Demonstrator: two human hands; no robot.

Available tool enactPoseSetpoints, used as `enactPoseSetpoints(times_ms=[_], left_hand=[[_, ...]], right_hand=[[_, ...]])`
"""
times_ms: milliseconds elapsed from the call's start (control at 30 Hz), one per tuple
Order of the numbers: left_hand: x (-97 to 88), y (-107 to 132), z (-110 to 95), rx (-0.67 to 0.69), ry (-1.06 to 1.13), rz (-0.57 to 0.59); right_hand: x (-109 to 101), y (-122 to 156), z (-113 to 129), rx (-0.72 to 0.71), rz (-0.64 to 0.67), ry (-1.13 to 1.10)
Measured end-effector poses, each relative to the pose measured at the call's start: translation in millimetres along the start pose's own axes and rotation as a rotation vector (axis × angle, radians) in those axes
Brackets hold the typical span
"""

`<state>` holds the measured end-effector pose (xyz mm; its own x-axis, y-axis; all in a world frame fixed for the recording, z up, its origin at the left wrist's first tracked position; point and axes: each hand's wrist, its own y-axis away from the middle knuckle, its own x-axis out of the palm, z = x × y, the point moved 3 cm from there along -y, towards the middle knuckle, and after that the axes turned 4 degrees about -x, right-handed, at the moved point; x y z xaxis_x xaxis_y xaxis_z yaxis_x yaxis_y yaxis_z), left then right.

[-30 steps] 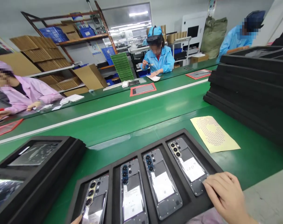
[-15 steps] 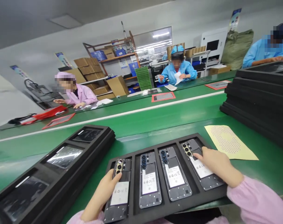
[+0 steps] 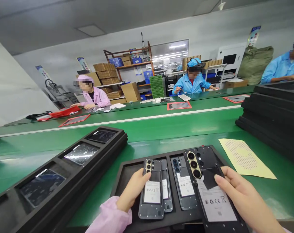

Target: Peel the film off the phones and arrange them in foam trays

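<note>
My left hand (image 3: 133,187) grips a smartphone with its back off (image 3: 152,194), thumb by its camera lenses. It is held over the left part of a black foam tray (image 3: 127,166) and partly covers another open-backed phone (image 3: 168,194) lying there. Closer to me, my right hand (image 3: 245,195) grips a second such phone (image 3: 213,191), raised over the tray's right side. Gold-toned rings surround the lenses on both held phones, and a white battery label shows on each. Between them a phone with dark blue lens rings (image 3: 183,186) lies in its slot.
At left stands another foam tray stack (image 3: 71,181) holding dark screens. A tall pile of black trays (image 3: 270,113) rises at right, near a yellow sticker sheet (image 3: 246,158). Across the green bench (image 3: 161,136) sit several co-workers, with red-framed pads (image 3: 179,105) before them.
Both hands have lifted the outer phones out of their tray slots. The left one has moved right over its neighbour; the right one has come up and nearer. The view has shifted slightly.
</note>
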<state>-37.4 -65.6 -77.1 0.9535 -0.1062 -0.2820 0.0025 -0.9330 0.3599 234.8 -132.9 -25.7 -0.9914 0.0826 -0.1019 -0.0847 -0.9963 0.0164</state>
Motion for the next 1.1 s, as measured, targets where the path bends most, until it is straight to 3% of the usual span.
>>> enactPoseSetpoints(times_ms=[267,367,567,700,867,1033,1100], left_hand=[[10.6,-17.9,-3.1,-0.165,-0.183,0.050],[13.3,-19.5,-6.9,-0.245,-0.220,0.049],[13.7,-18.5,-9.0,-0.282,-0.241,0.059],[14.1,-19.1,-6.6,-0.291,-0.224,0.091],[13.5,-24.9,-1.9,-0.299,-0.208,0.104],[12.2,-25.7,-2.2,-0.284,-0.193,0.123],[13.2,-23.5,-3.5,-0.270,-0.202,0.150]], right_hand=[[9.0,0.5,-10.3,0.106,0.036,-0.139],[12.5,-0.6,-12.1,0.168,-0.021,-0.145],[29.0,6.4,-5.9,0.203,-0.030,-0.246],[29.4,8.2,-11.0,0.175,-0.032,-0.170],[18.0,6.2,-25.8,0.100,-0.067,0.086],[14.6,-0.8,-37.0,0.139,-0.034,0.163],[11.4,-3.1,-40.8,0.144,-0.085,0.200]])
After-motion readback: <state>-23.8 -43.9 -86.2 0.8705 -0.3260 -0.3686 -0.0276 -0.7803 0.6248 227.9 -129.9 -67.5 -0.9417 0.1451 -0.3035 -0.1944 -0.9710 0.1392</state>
